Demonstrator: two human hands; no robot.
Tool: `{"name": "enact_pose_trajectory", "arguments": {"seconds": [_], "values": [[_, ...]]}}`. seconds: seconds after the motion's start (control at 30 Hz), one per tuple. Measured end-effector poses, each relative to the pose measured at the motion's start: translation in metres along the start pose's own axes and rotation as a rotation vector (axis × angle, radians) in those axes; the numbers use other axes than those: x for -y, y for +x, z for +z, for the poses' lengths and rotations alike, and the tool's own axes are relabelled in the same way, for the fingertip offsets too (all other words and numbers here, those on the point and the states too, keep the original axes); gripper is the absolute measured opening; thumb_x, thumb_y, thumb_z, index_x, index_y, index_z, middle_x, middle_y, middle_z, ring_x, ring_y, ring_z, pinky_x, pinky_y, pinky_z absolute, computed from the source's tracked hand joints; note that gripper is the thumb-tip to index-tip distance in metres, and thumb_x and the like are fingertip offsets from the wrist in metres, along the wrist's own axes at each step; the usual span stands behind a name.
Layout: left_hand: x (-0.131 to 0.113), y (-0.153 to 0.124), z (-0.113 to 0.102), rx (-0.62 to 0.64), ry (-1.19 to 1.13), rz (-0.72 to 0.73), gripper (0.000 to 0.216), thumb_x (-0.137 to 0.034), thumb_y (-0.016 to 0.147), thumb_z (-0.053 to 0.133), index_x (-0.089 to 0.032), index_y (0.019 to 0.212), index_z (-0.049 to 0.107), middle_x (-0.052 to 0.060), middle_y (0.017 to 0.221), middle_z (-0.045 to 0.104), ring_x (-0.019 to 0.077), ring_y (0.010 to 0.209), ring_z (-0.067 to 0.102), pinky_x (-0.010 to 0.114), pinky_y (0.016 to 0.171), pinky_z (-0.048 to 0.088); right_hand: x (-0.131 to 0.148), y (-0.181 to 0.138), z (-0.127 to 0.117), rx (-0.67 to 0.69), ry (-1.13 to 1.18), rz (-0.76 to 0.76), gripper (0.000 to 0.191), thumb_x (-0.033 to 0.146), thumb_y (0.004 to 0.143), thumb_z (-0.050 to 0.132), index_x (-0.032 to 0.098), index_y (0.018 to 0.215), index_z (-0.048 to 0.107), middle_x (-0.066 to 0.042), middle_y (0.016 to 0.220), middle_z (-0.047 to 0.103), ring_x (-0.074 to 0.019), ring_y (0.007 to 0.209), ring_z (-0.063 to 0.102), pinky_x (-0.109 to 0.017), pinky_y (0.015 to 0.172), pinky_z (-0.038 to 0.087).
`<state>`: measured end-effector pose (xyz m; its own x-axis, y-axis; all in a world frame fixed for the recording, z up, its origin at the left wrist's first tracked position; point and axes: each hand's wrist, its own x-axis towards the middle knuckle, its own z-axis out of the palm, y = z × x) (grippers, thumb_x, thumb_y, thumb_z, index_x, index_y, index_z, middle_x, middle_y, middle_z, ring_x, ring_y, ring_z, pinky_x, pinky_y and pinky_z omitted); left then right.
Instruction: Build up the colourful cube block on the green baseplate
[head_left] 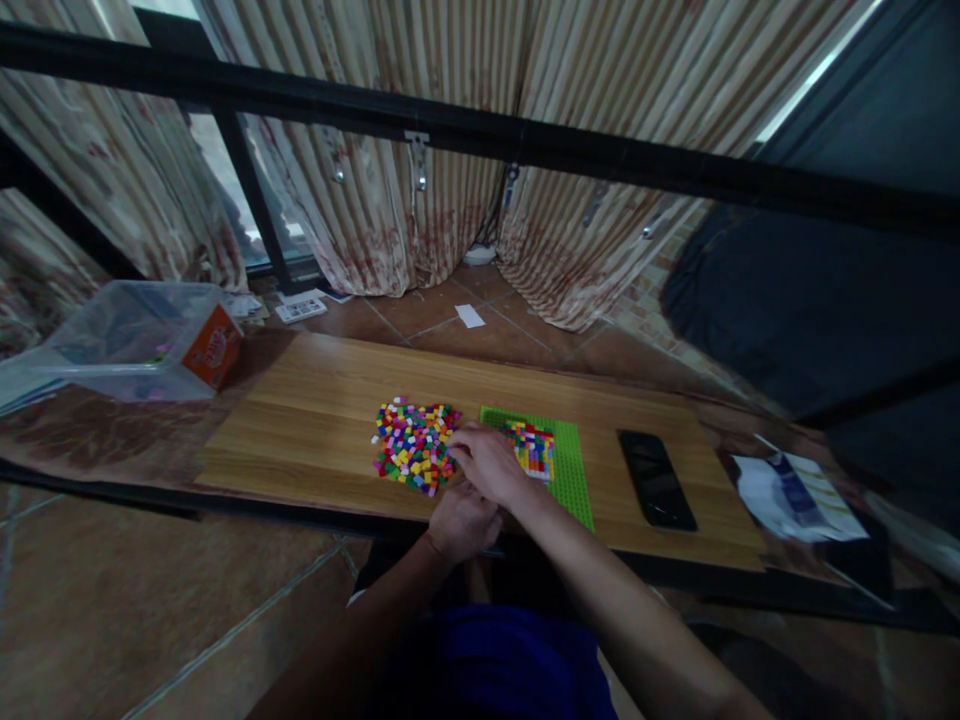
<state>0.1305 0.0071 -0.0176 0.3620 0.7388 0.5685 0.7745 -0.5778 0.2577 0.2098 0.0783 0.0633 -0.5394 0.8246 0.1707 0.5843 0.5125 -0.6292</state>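
Observation:
A pile of small multicoloured building bricks (416, 445) lies on the wooden board. Over its right edge reaches my right hand (489, 462), fingers bent and drawn together at the bricks; whatever is between the fingertips is too small to make out. My left hand (463, 520) is curled just below it, near the board's front edge, and its fingertips are partly covered. Right of the pile lies a green studded baseplate (574, 485), its left part hidden by my right hand and forearm. Rows of coloured bricks (536, 450) are fixed on the baseplate.
A black phone (657, 480) lies on the wooden board (300, 420), right of the baseplate. At the left stands a clear plastic bin (127, 345) with an orange label. Papers (799, 495) lie at the right. A dark rail (480, 140) crosses in front of the curtains.

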Motion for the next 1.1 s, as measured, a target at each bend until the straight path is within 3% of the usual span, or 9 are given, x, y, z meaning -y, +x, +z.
{"name": "enact_pose_trajectory", "arguments": {"seconds": [0.17, 0.33, 0.47, 0.8, 1.1], "values": [[-0.001, 0.004, -0.003, -0.053, -0.033, 0.024, 0.017, -0.017, 0.08, 0.055, -0.014, 0.09, 0.068, 0.013, 0.086, 0.067, 0.0248, 0.086, 0.064, 0.04, 0.078, 0.055, 0.001, -0.038, -0.022, -0.206, 0.238, 0.068, 0.016, 0.025, 0.09, 0.058, 0.026, 0.09, 0.075, -0.003, 0.091, 0.072, -0.0179, 0.086, 0.065, -0.031, 0.081, 0.049], [-0.005, 0.011, -0.011, 0.037, -0.002, -0.013, 0.019, -0.019, 0.091, 0.047, -0.019, 0.08, 0.062, 0.005, 0.074, 0.058, 0.0174, 0.073, 0.057, 0.033, 0.07, 0.049, -0.039, -0.073, -0.041, -0.505, 0.397, 0.315, 0.018, 0.038, 0.082, 0.066, 0.023, 0.086, 0.075, -0.005, 0.09, 0.074, -0.02, 0.083, 0.066, -0.033, 0.076, 0.051], [-0.005, 0.013, -0.014, 0.029, -0.001, -0.017, 0.02, -0.02, 0.092, 0.048, -0.02, 0.077, 0.06, 0.004, 0.074, 0.057, 0.017, 0.072, 0.054, 0.032, 0.068, 0.046, -0.067, -0.08, -0.049, -0.683, 0.502, 0.457, 0.022, 0.041, 0.073, 0.072, 0.02, 0.079, 0.074, -0.005, 0.08, 0.075, -0.0211, 0.078, 0.067, -0.035, 0.075, 0.052], [-0.006, 0.014, -0.014, 0.053, 0.026, -0.019, 0.02, -0.02, 0.093, 0.048, -0.019, 0.077, 0.06, 0.004, 0.075, 0.057, 0.0169, 0.073, 0.054, 0.032, 0.069, 0.046, -0.086, -0.071, -0.033, -0.736, 0.587, 0.506, 0.029, 0.046, 0.064, 0.079, 0.019, 0.074, 0.076, -0.005, 0.079, 0.074, -0.0203, 0.075, 0.065, -0.037, 0.076, 0.051], [-0.006, 0.014, -0.014, 0.05, 0.013, -0.023, 0.018, -0.019, 0.092, 0.048, -0.019, 0.078, 0.06, 0.004, 0.075, 0.057, 0.0166, 0.073, 0.054, 0.031, 0.07, 0.045, -0.089, -0.065, -0.028, -0.78, 0.857, 0.557, 0.036, 0.044, 0.05, 0.086, 0.019, 0.074, 0.074, -0.002, 0.074, 0.07, -0.0166, 0.07, 0.061, -0.033, 0.07, 0.05]]}}
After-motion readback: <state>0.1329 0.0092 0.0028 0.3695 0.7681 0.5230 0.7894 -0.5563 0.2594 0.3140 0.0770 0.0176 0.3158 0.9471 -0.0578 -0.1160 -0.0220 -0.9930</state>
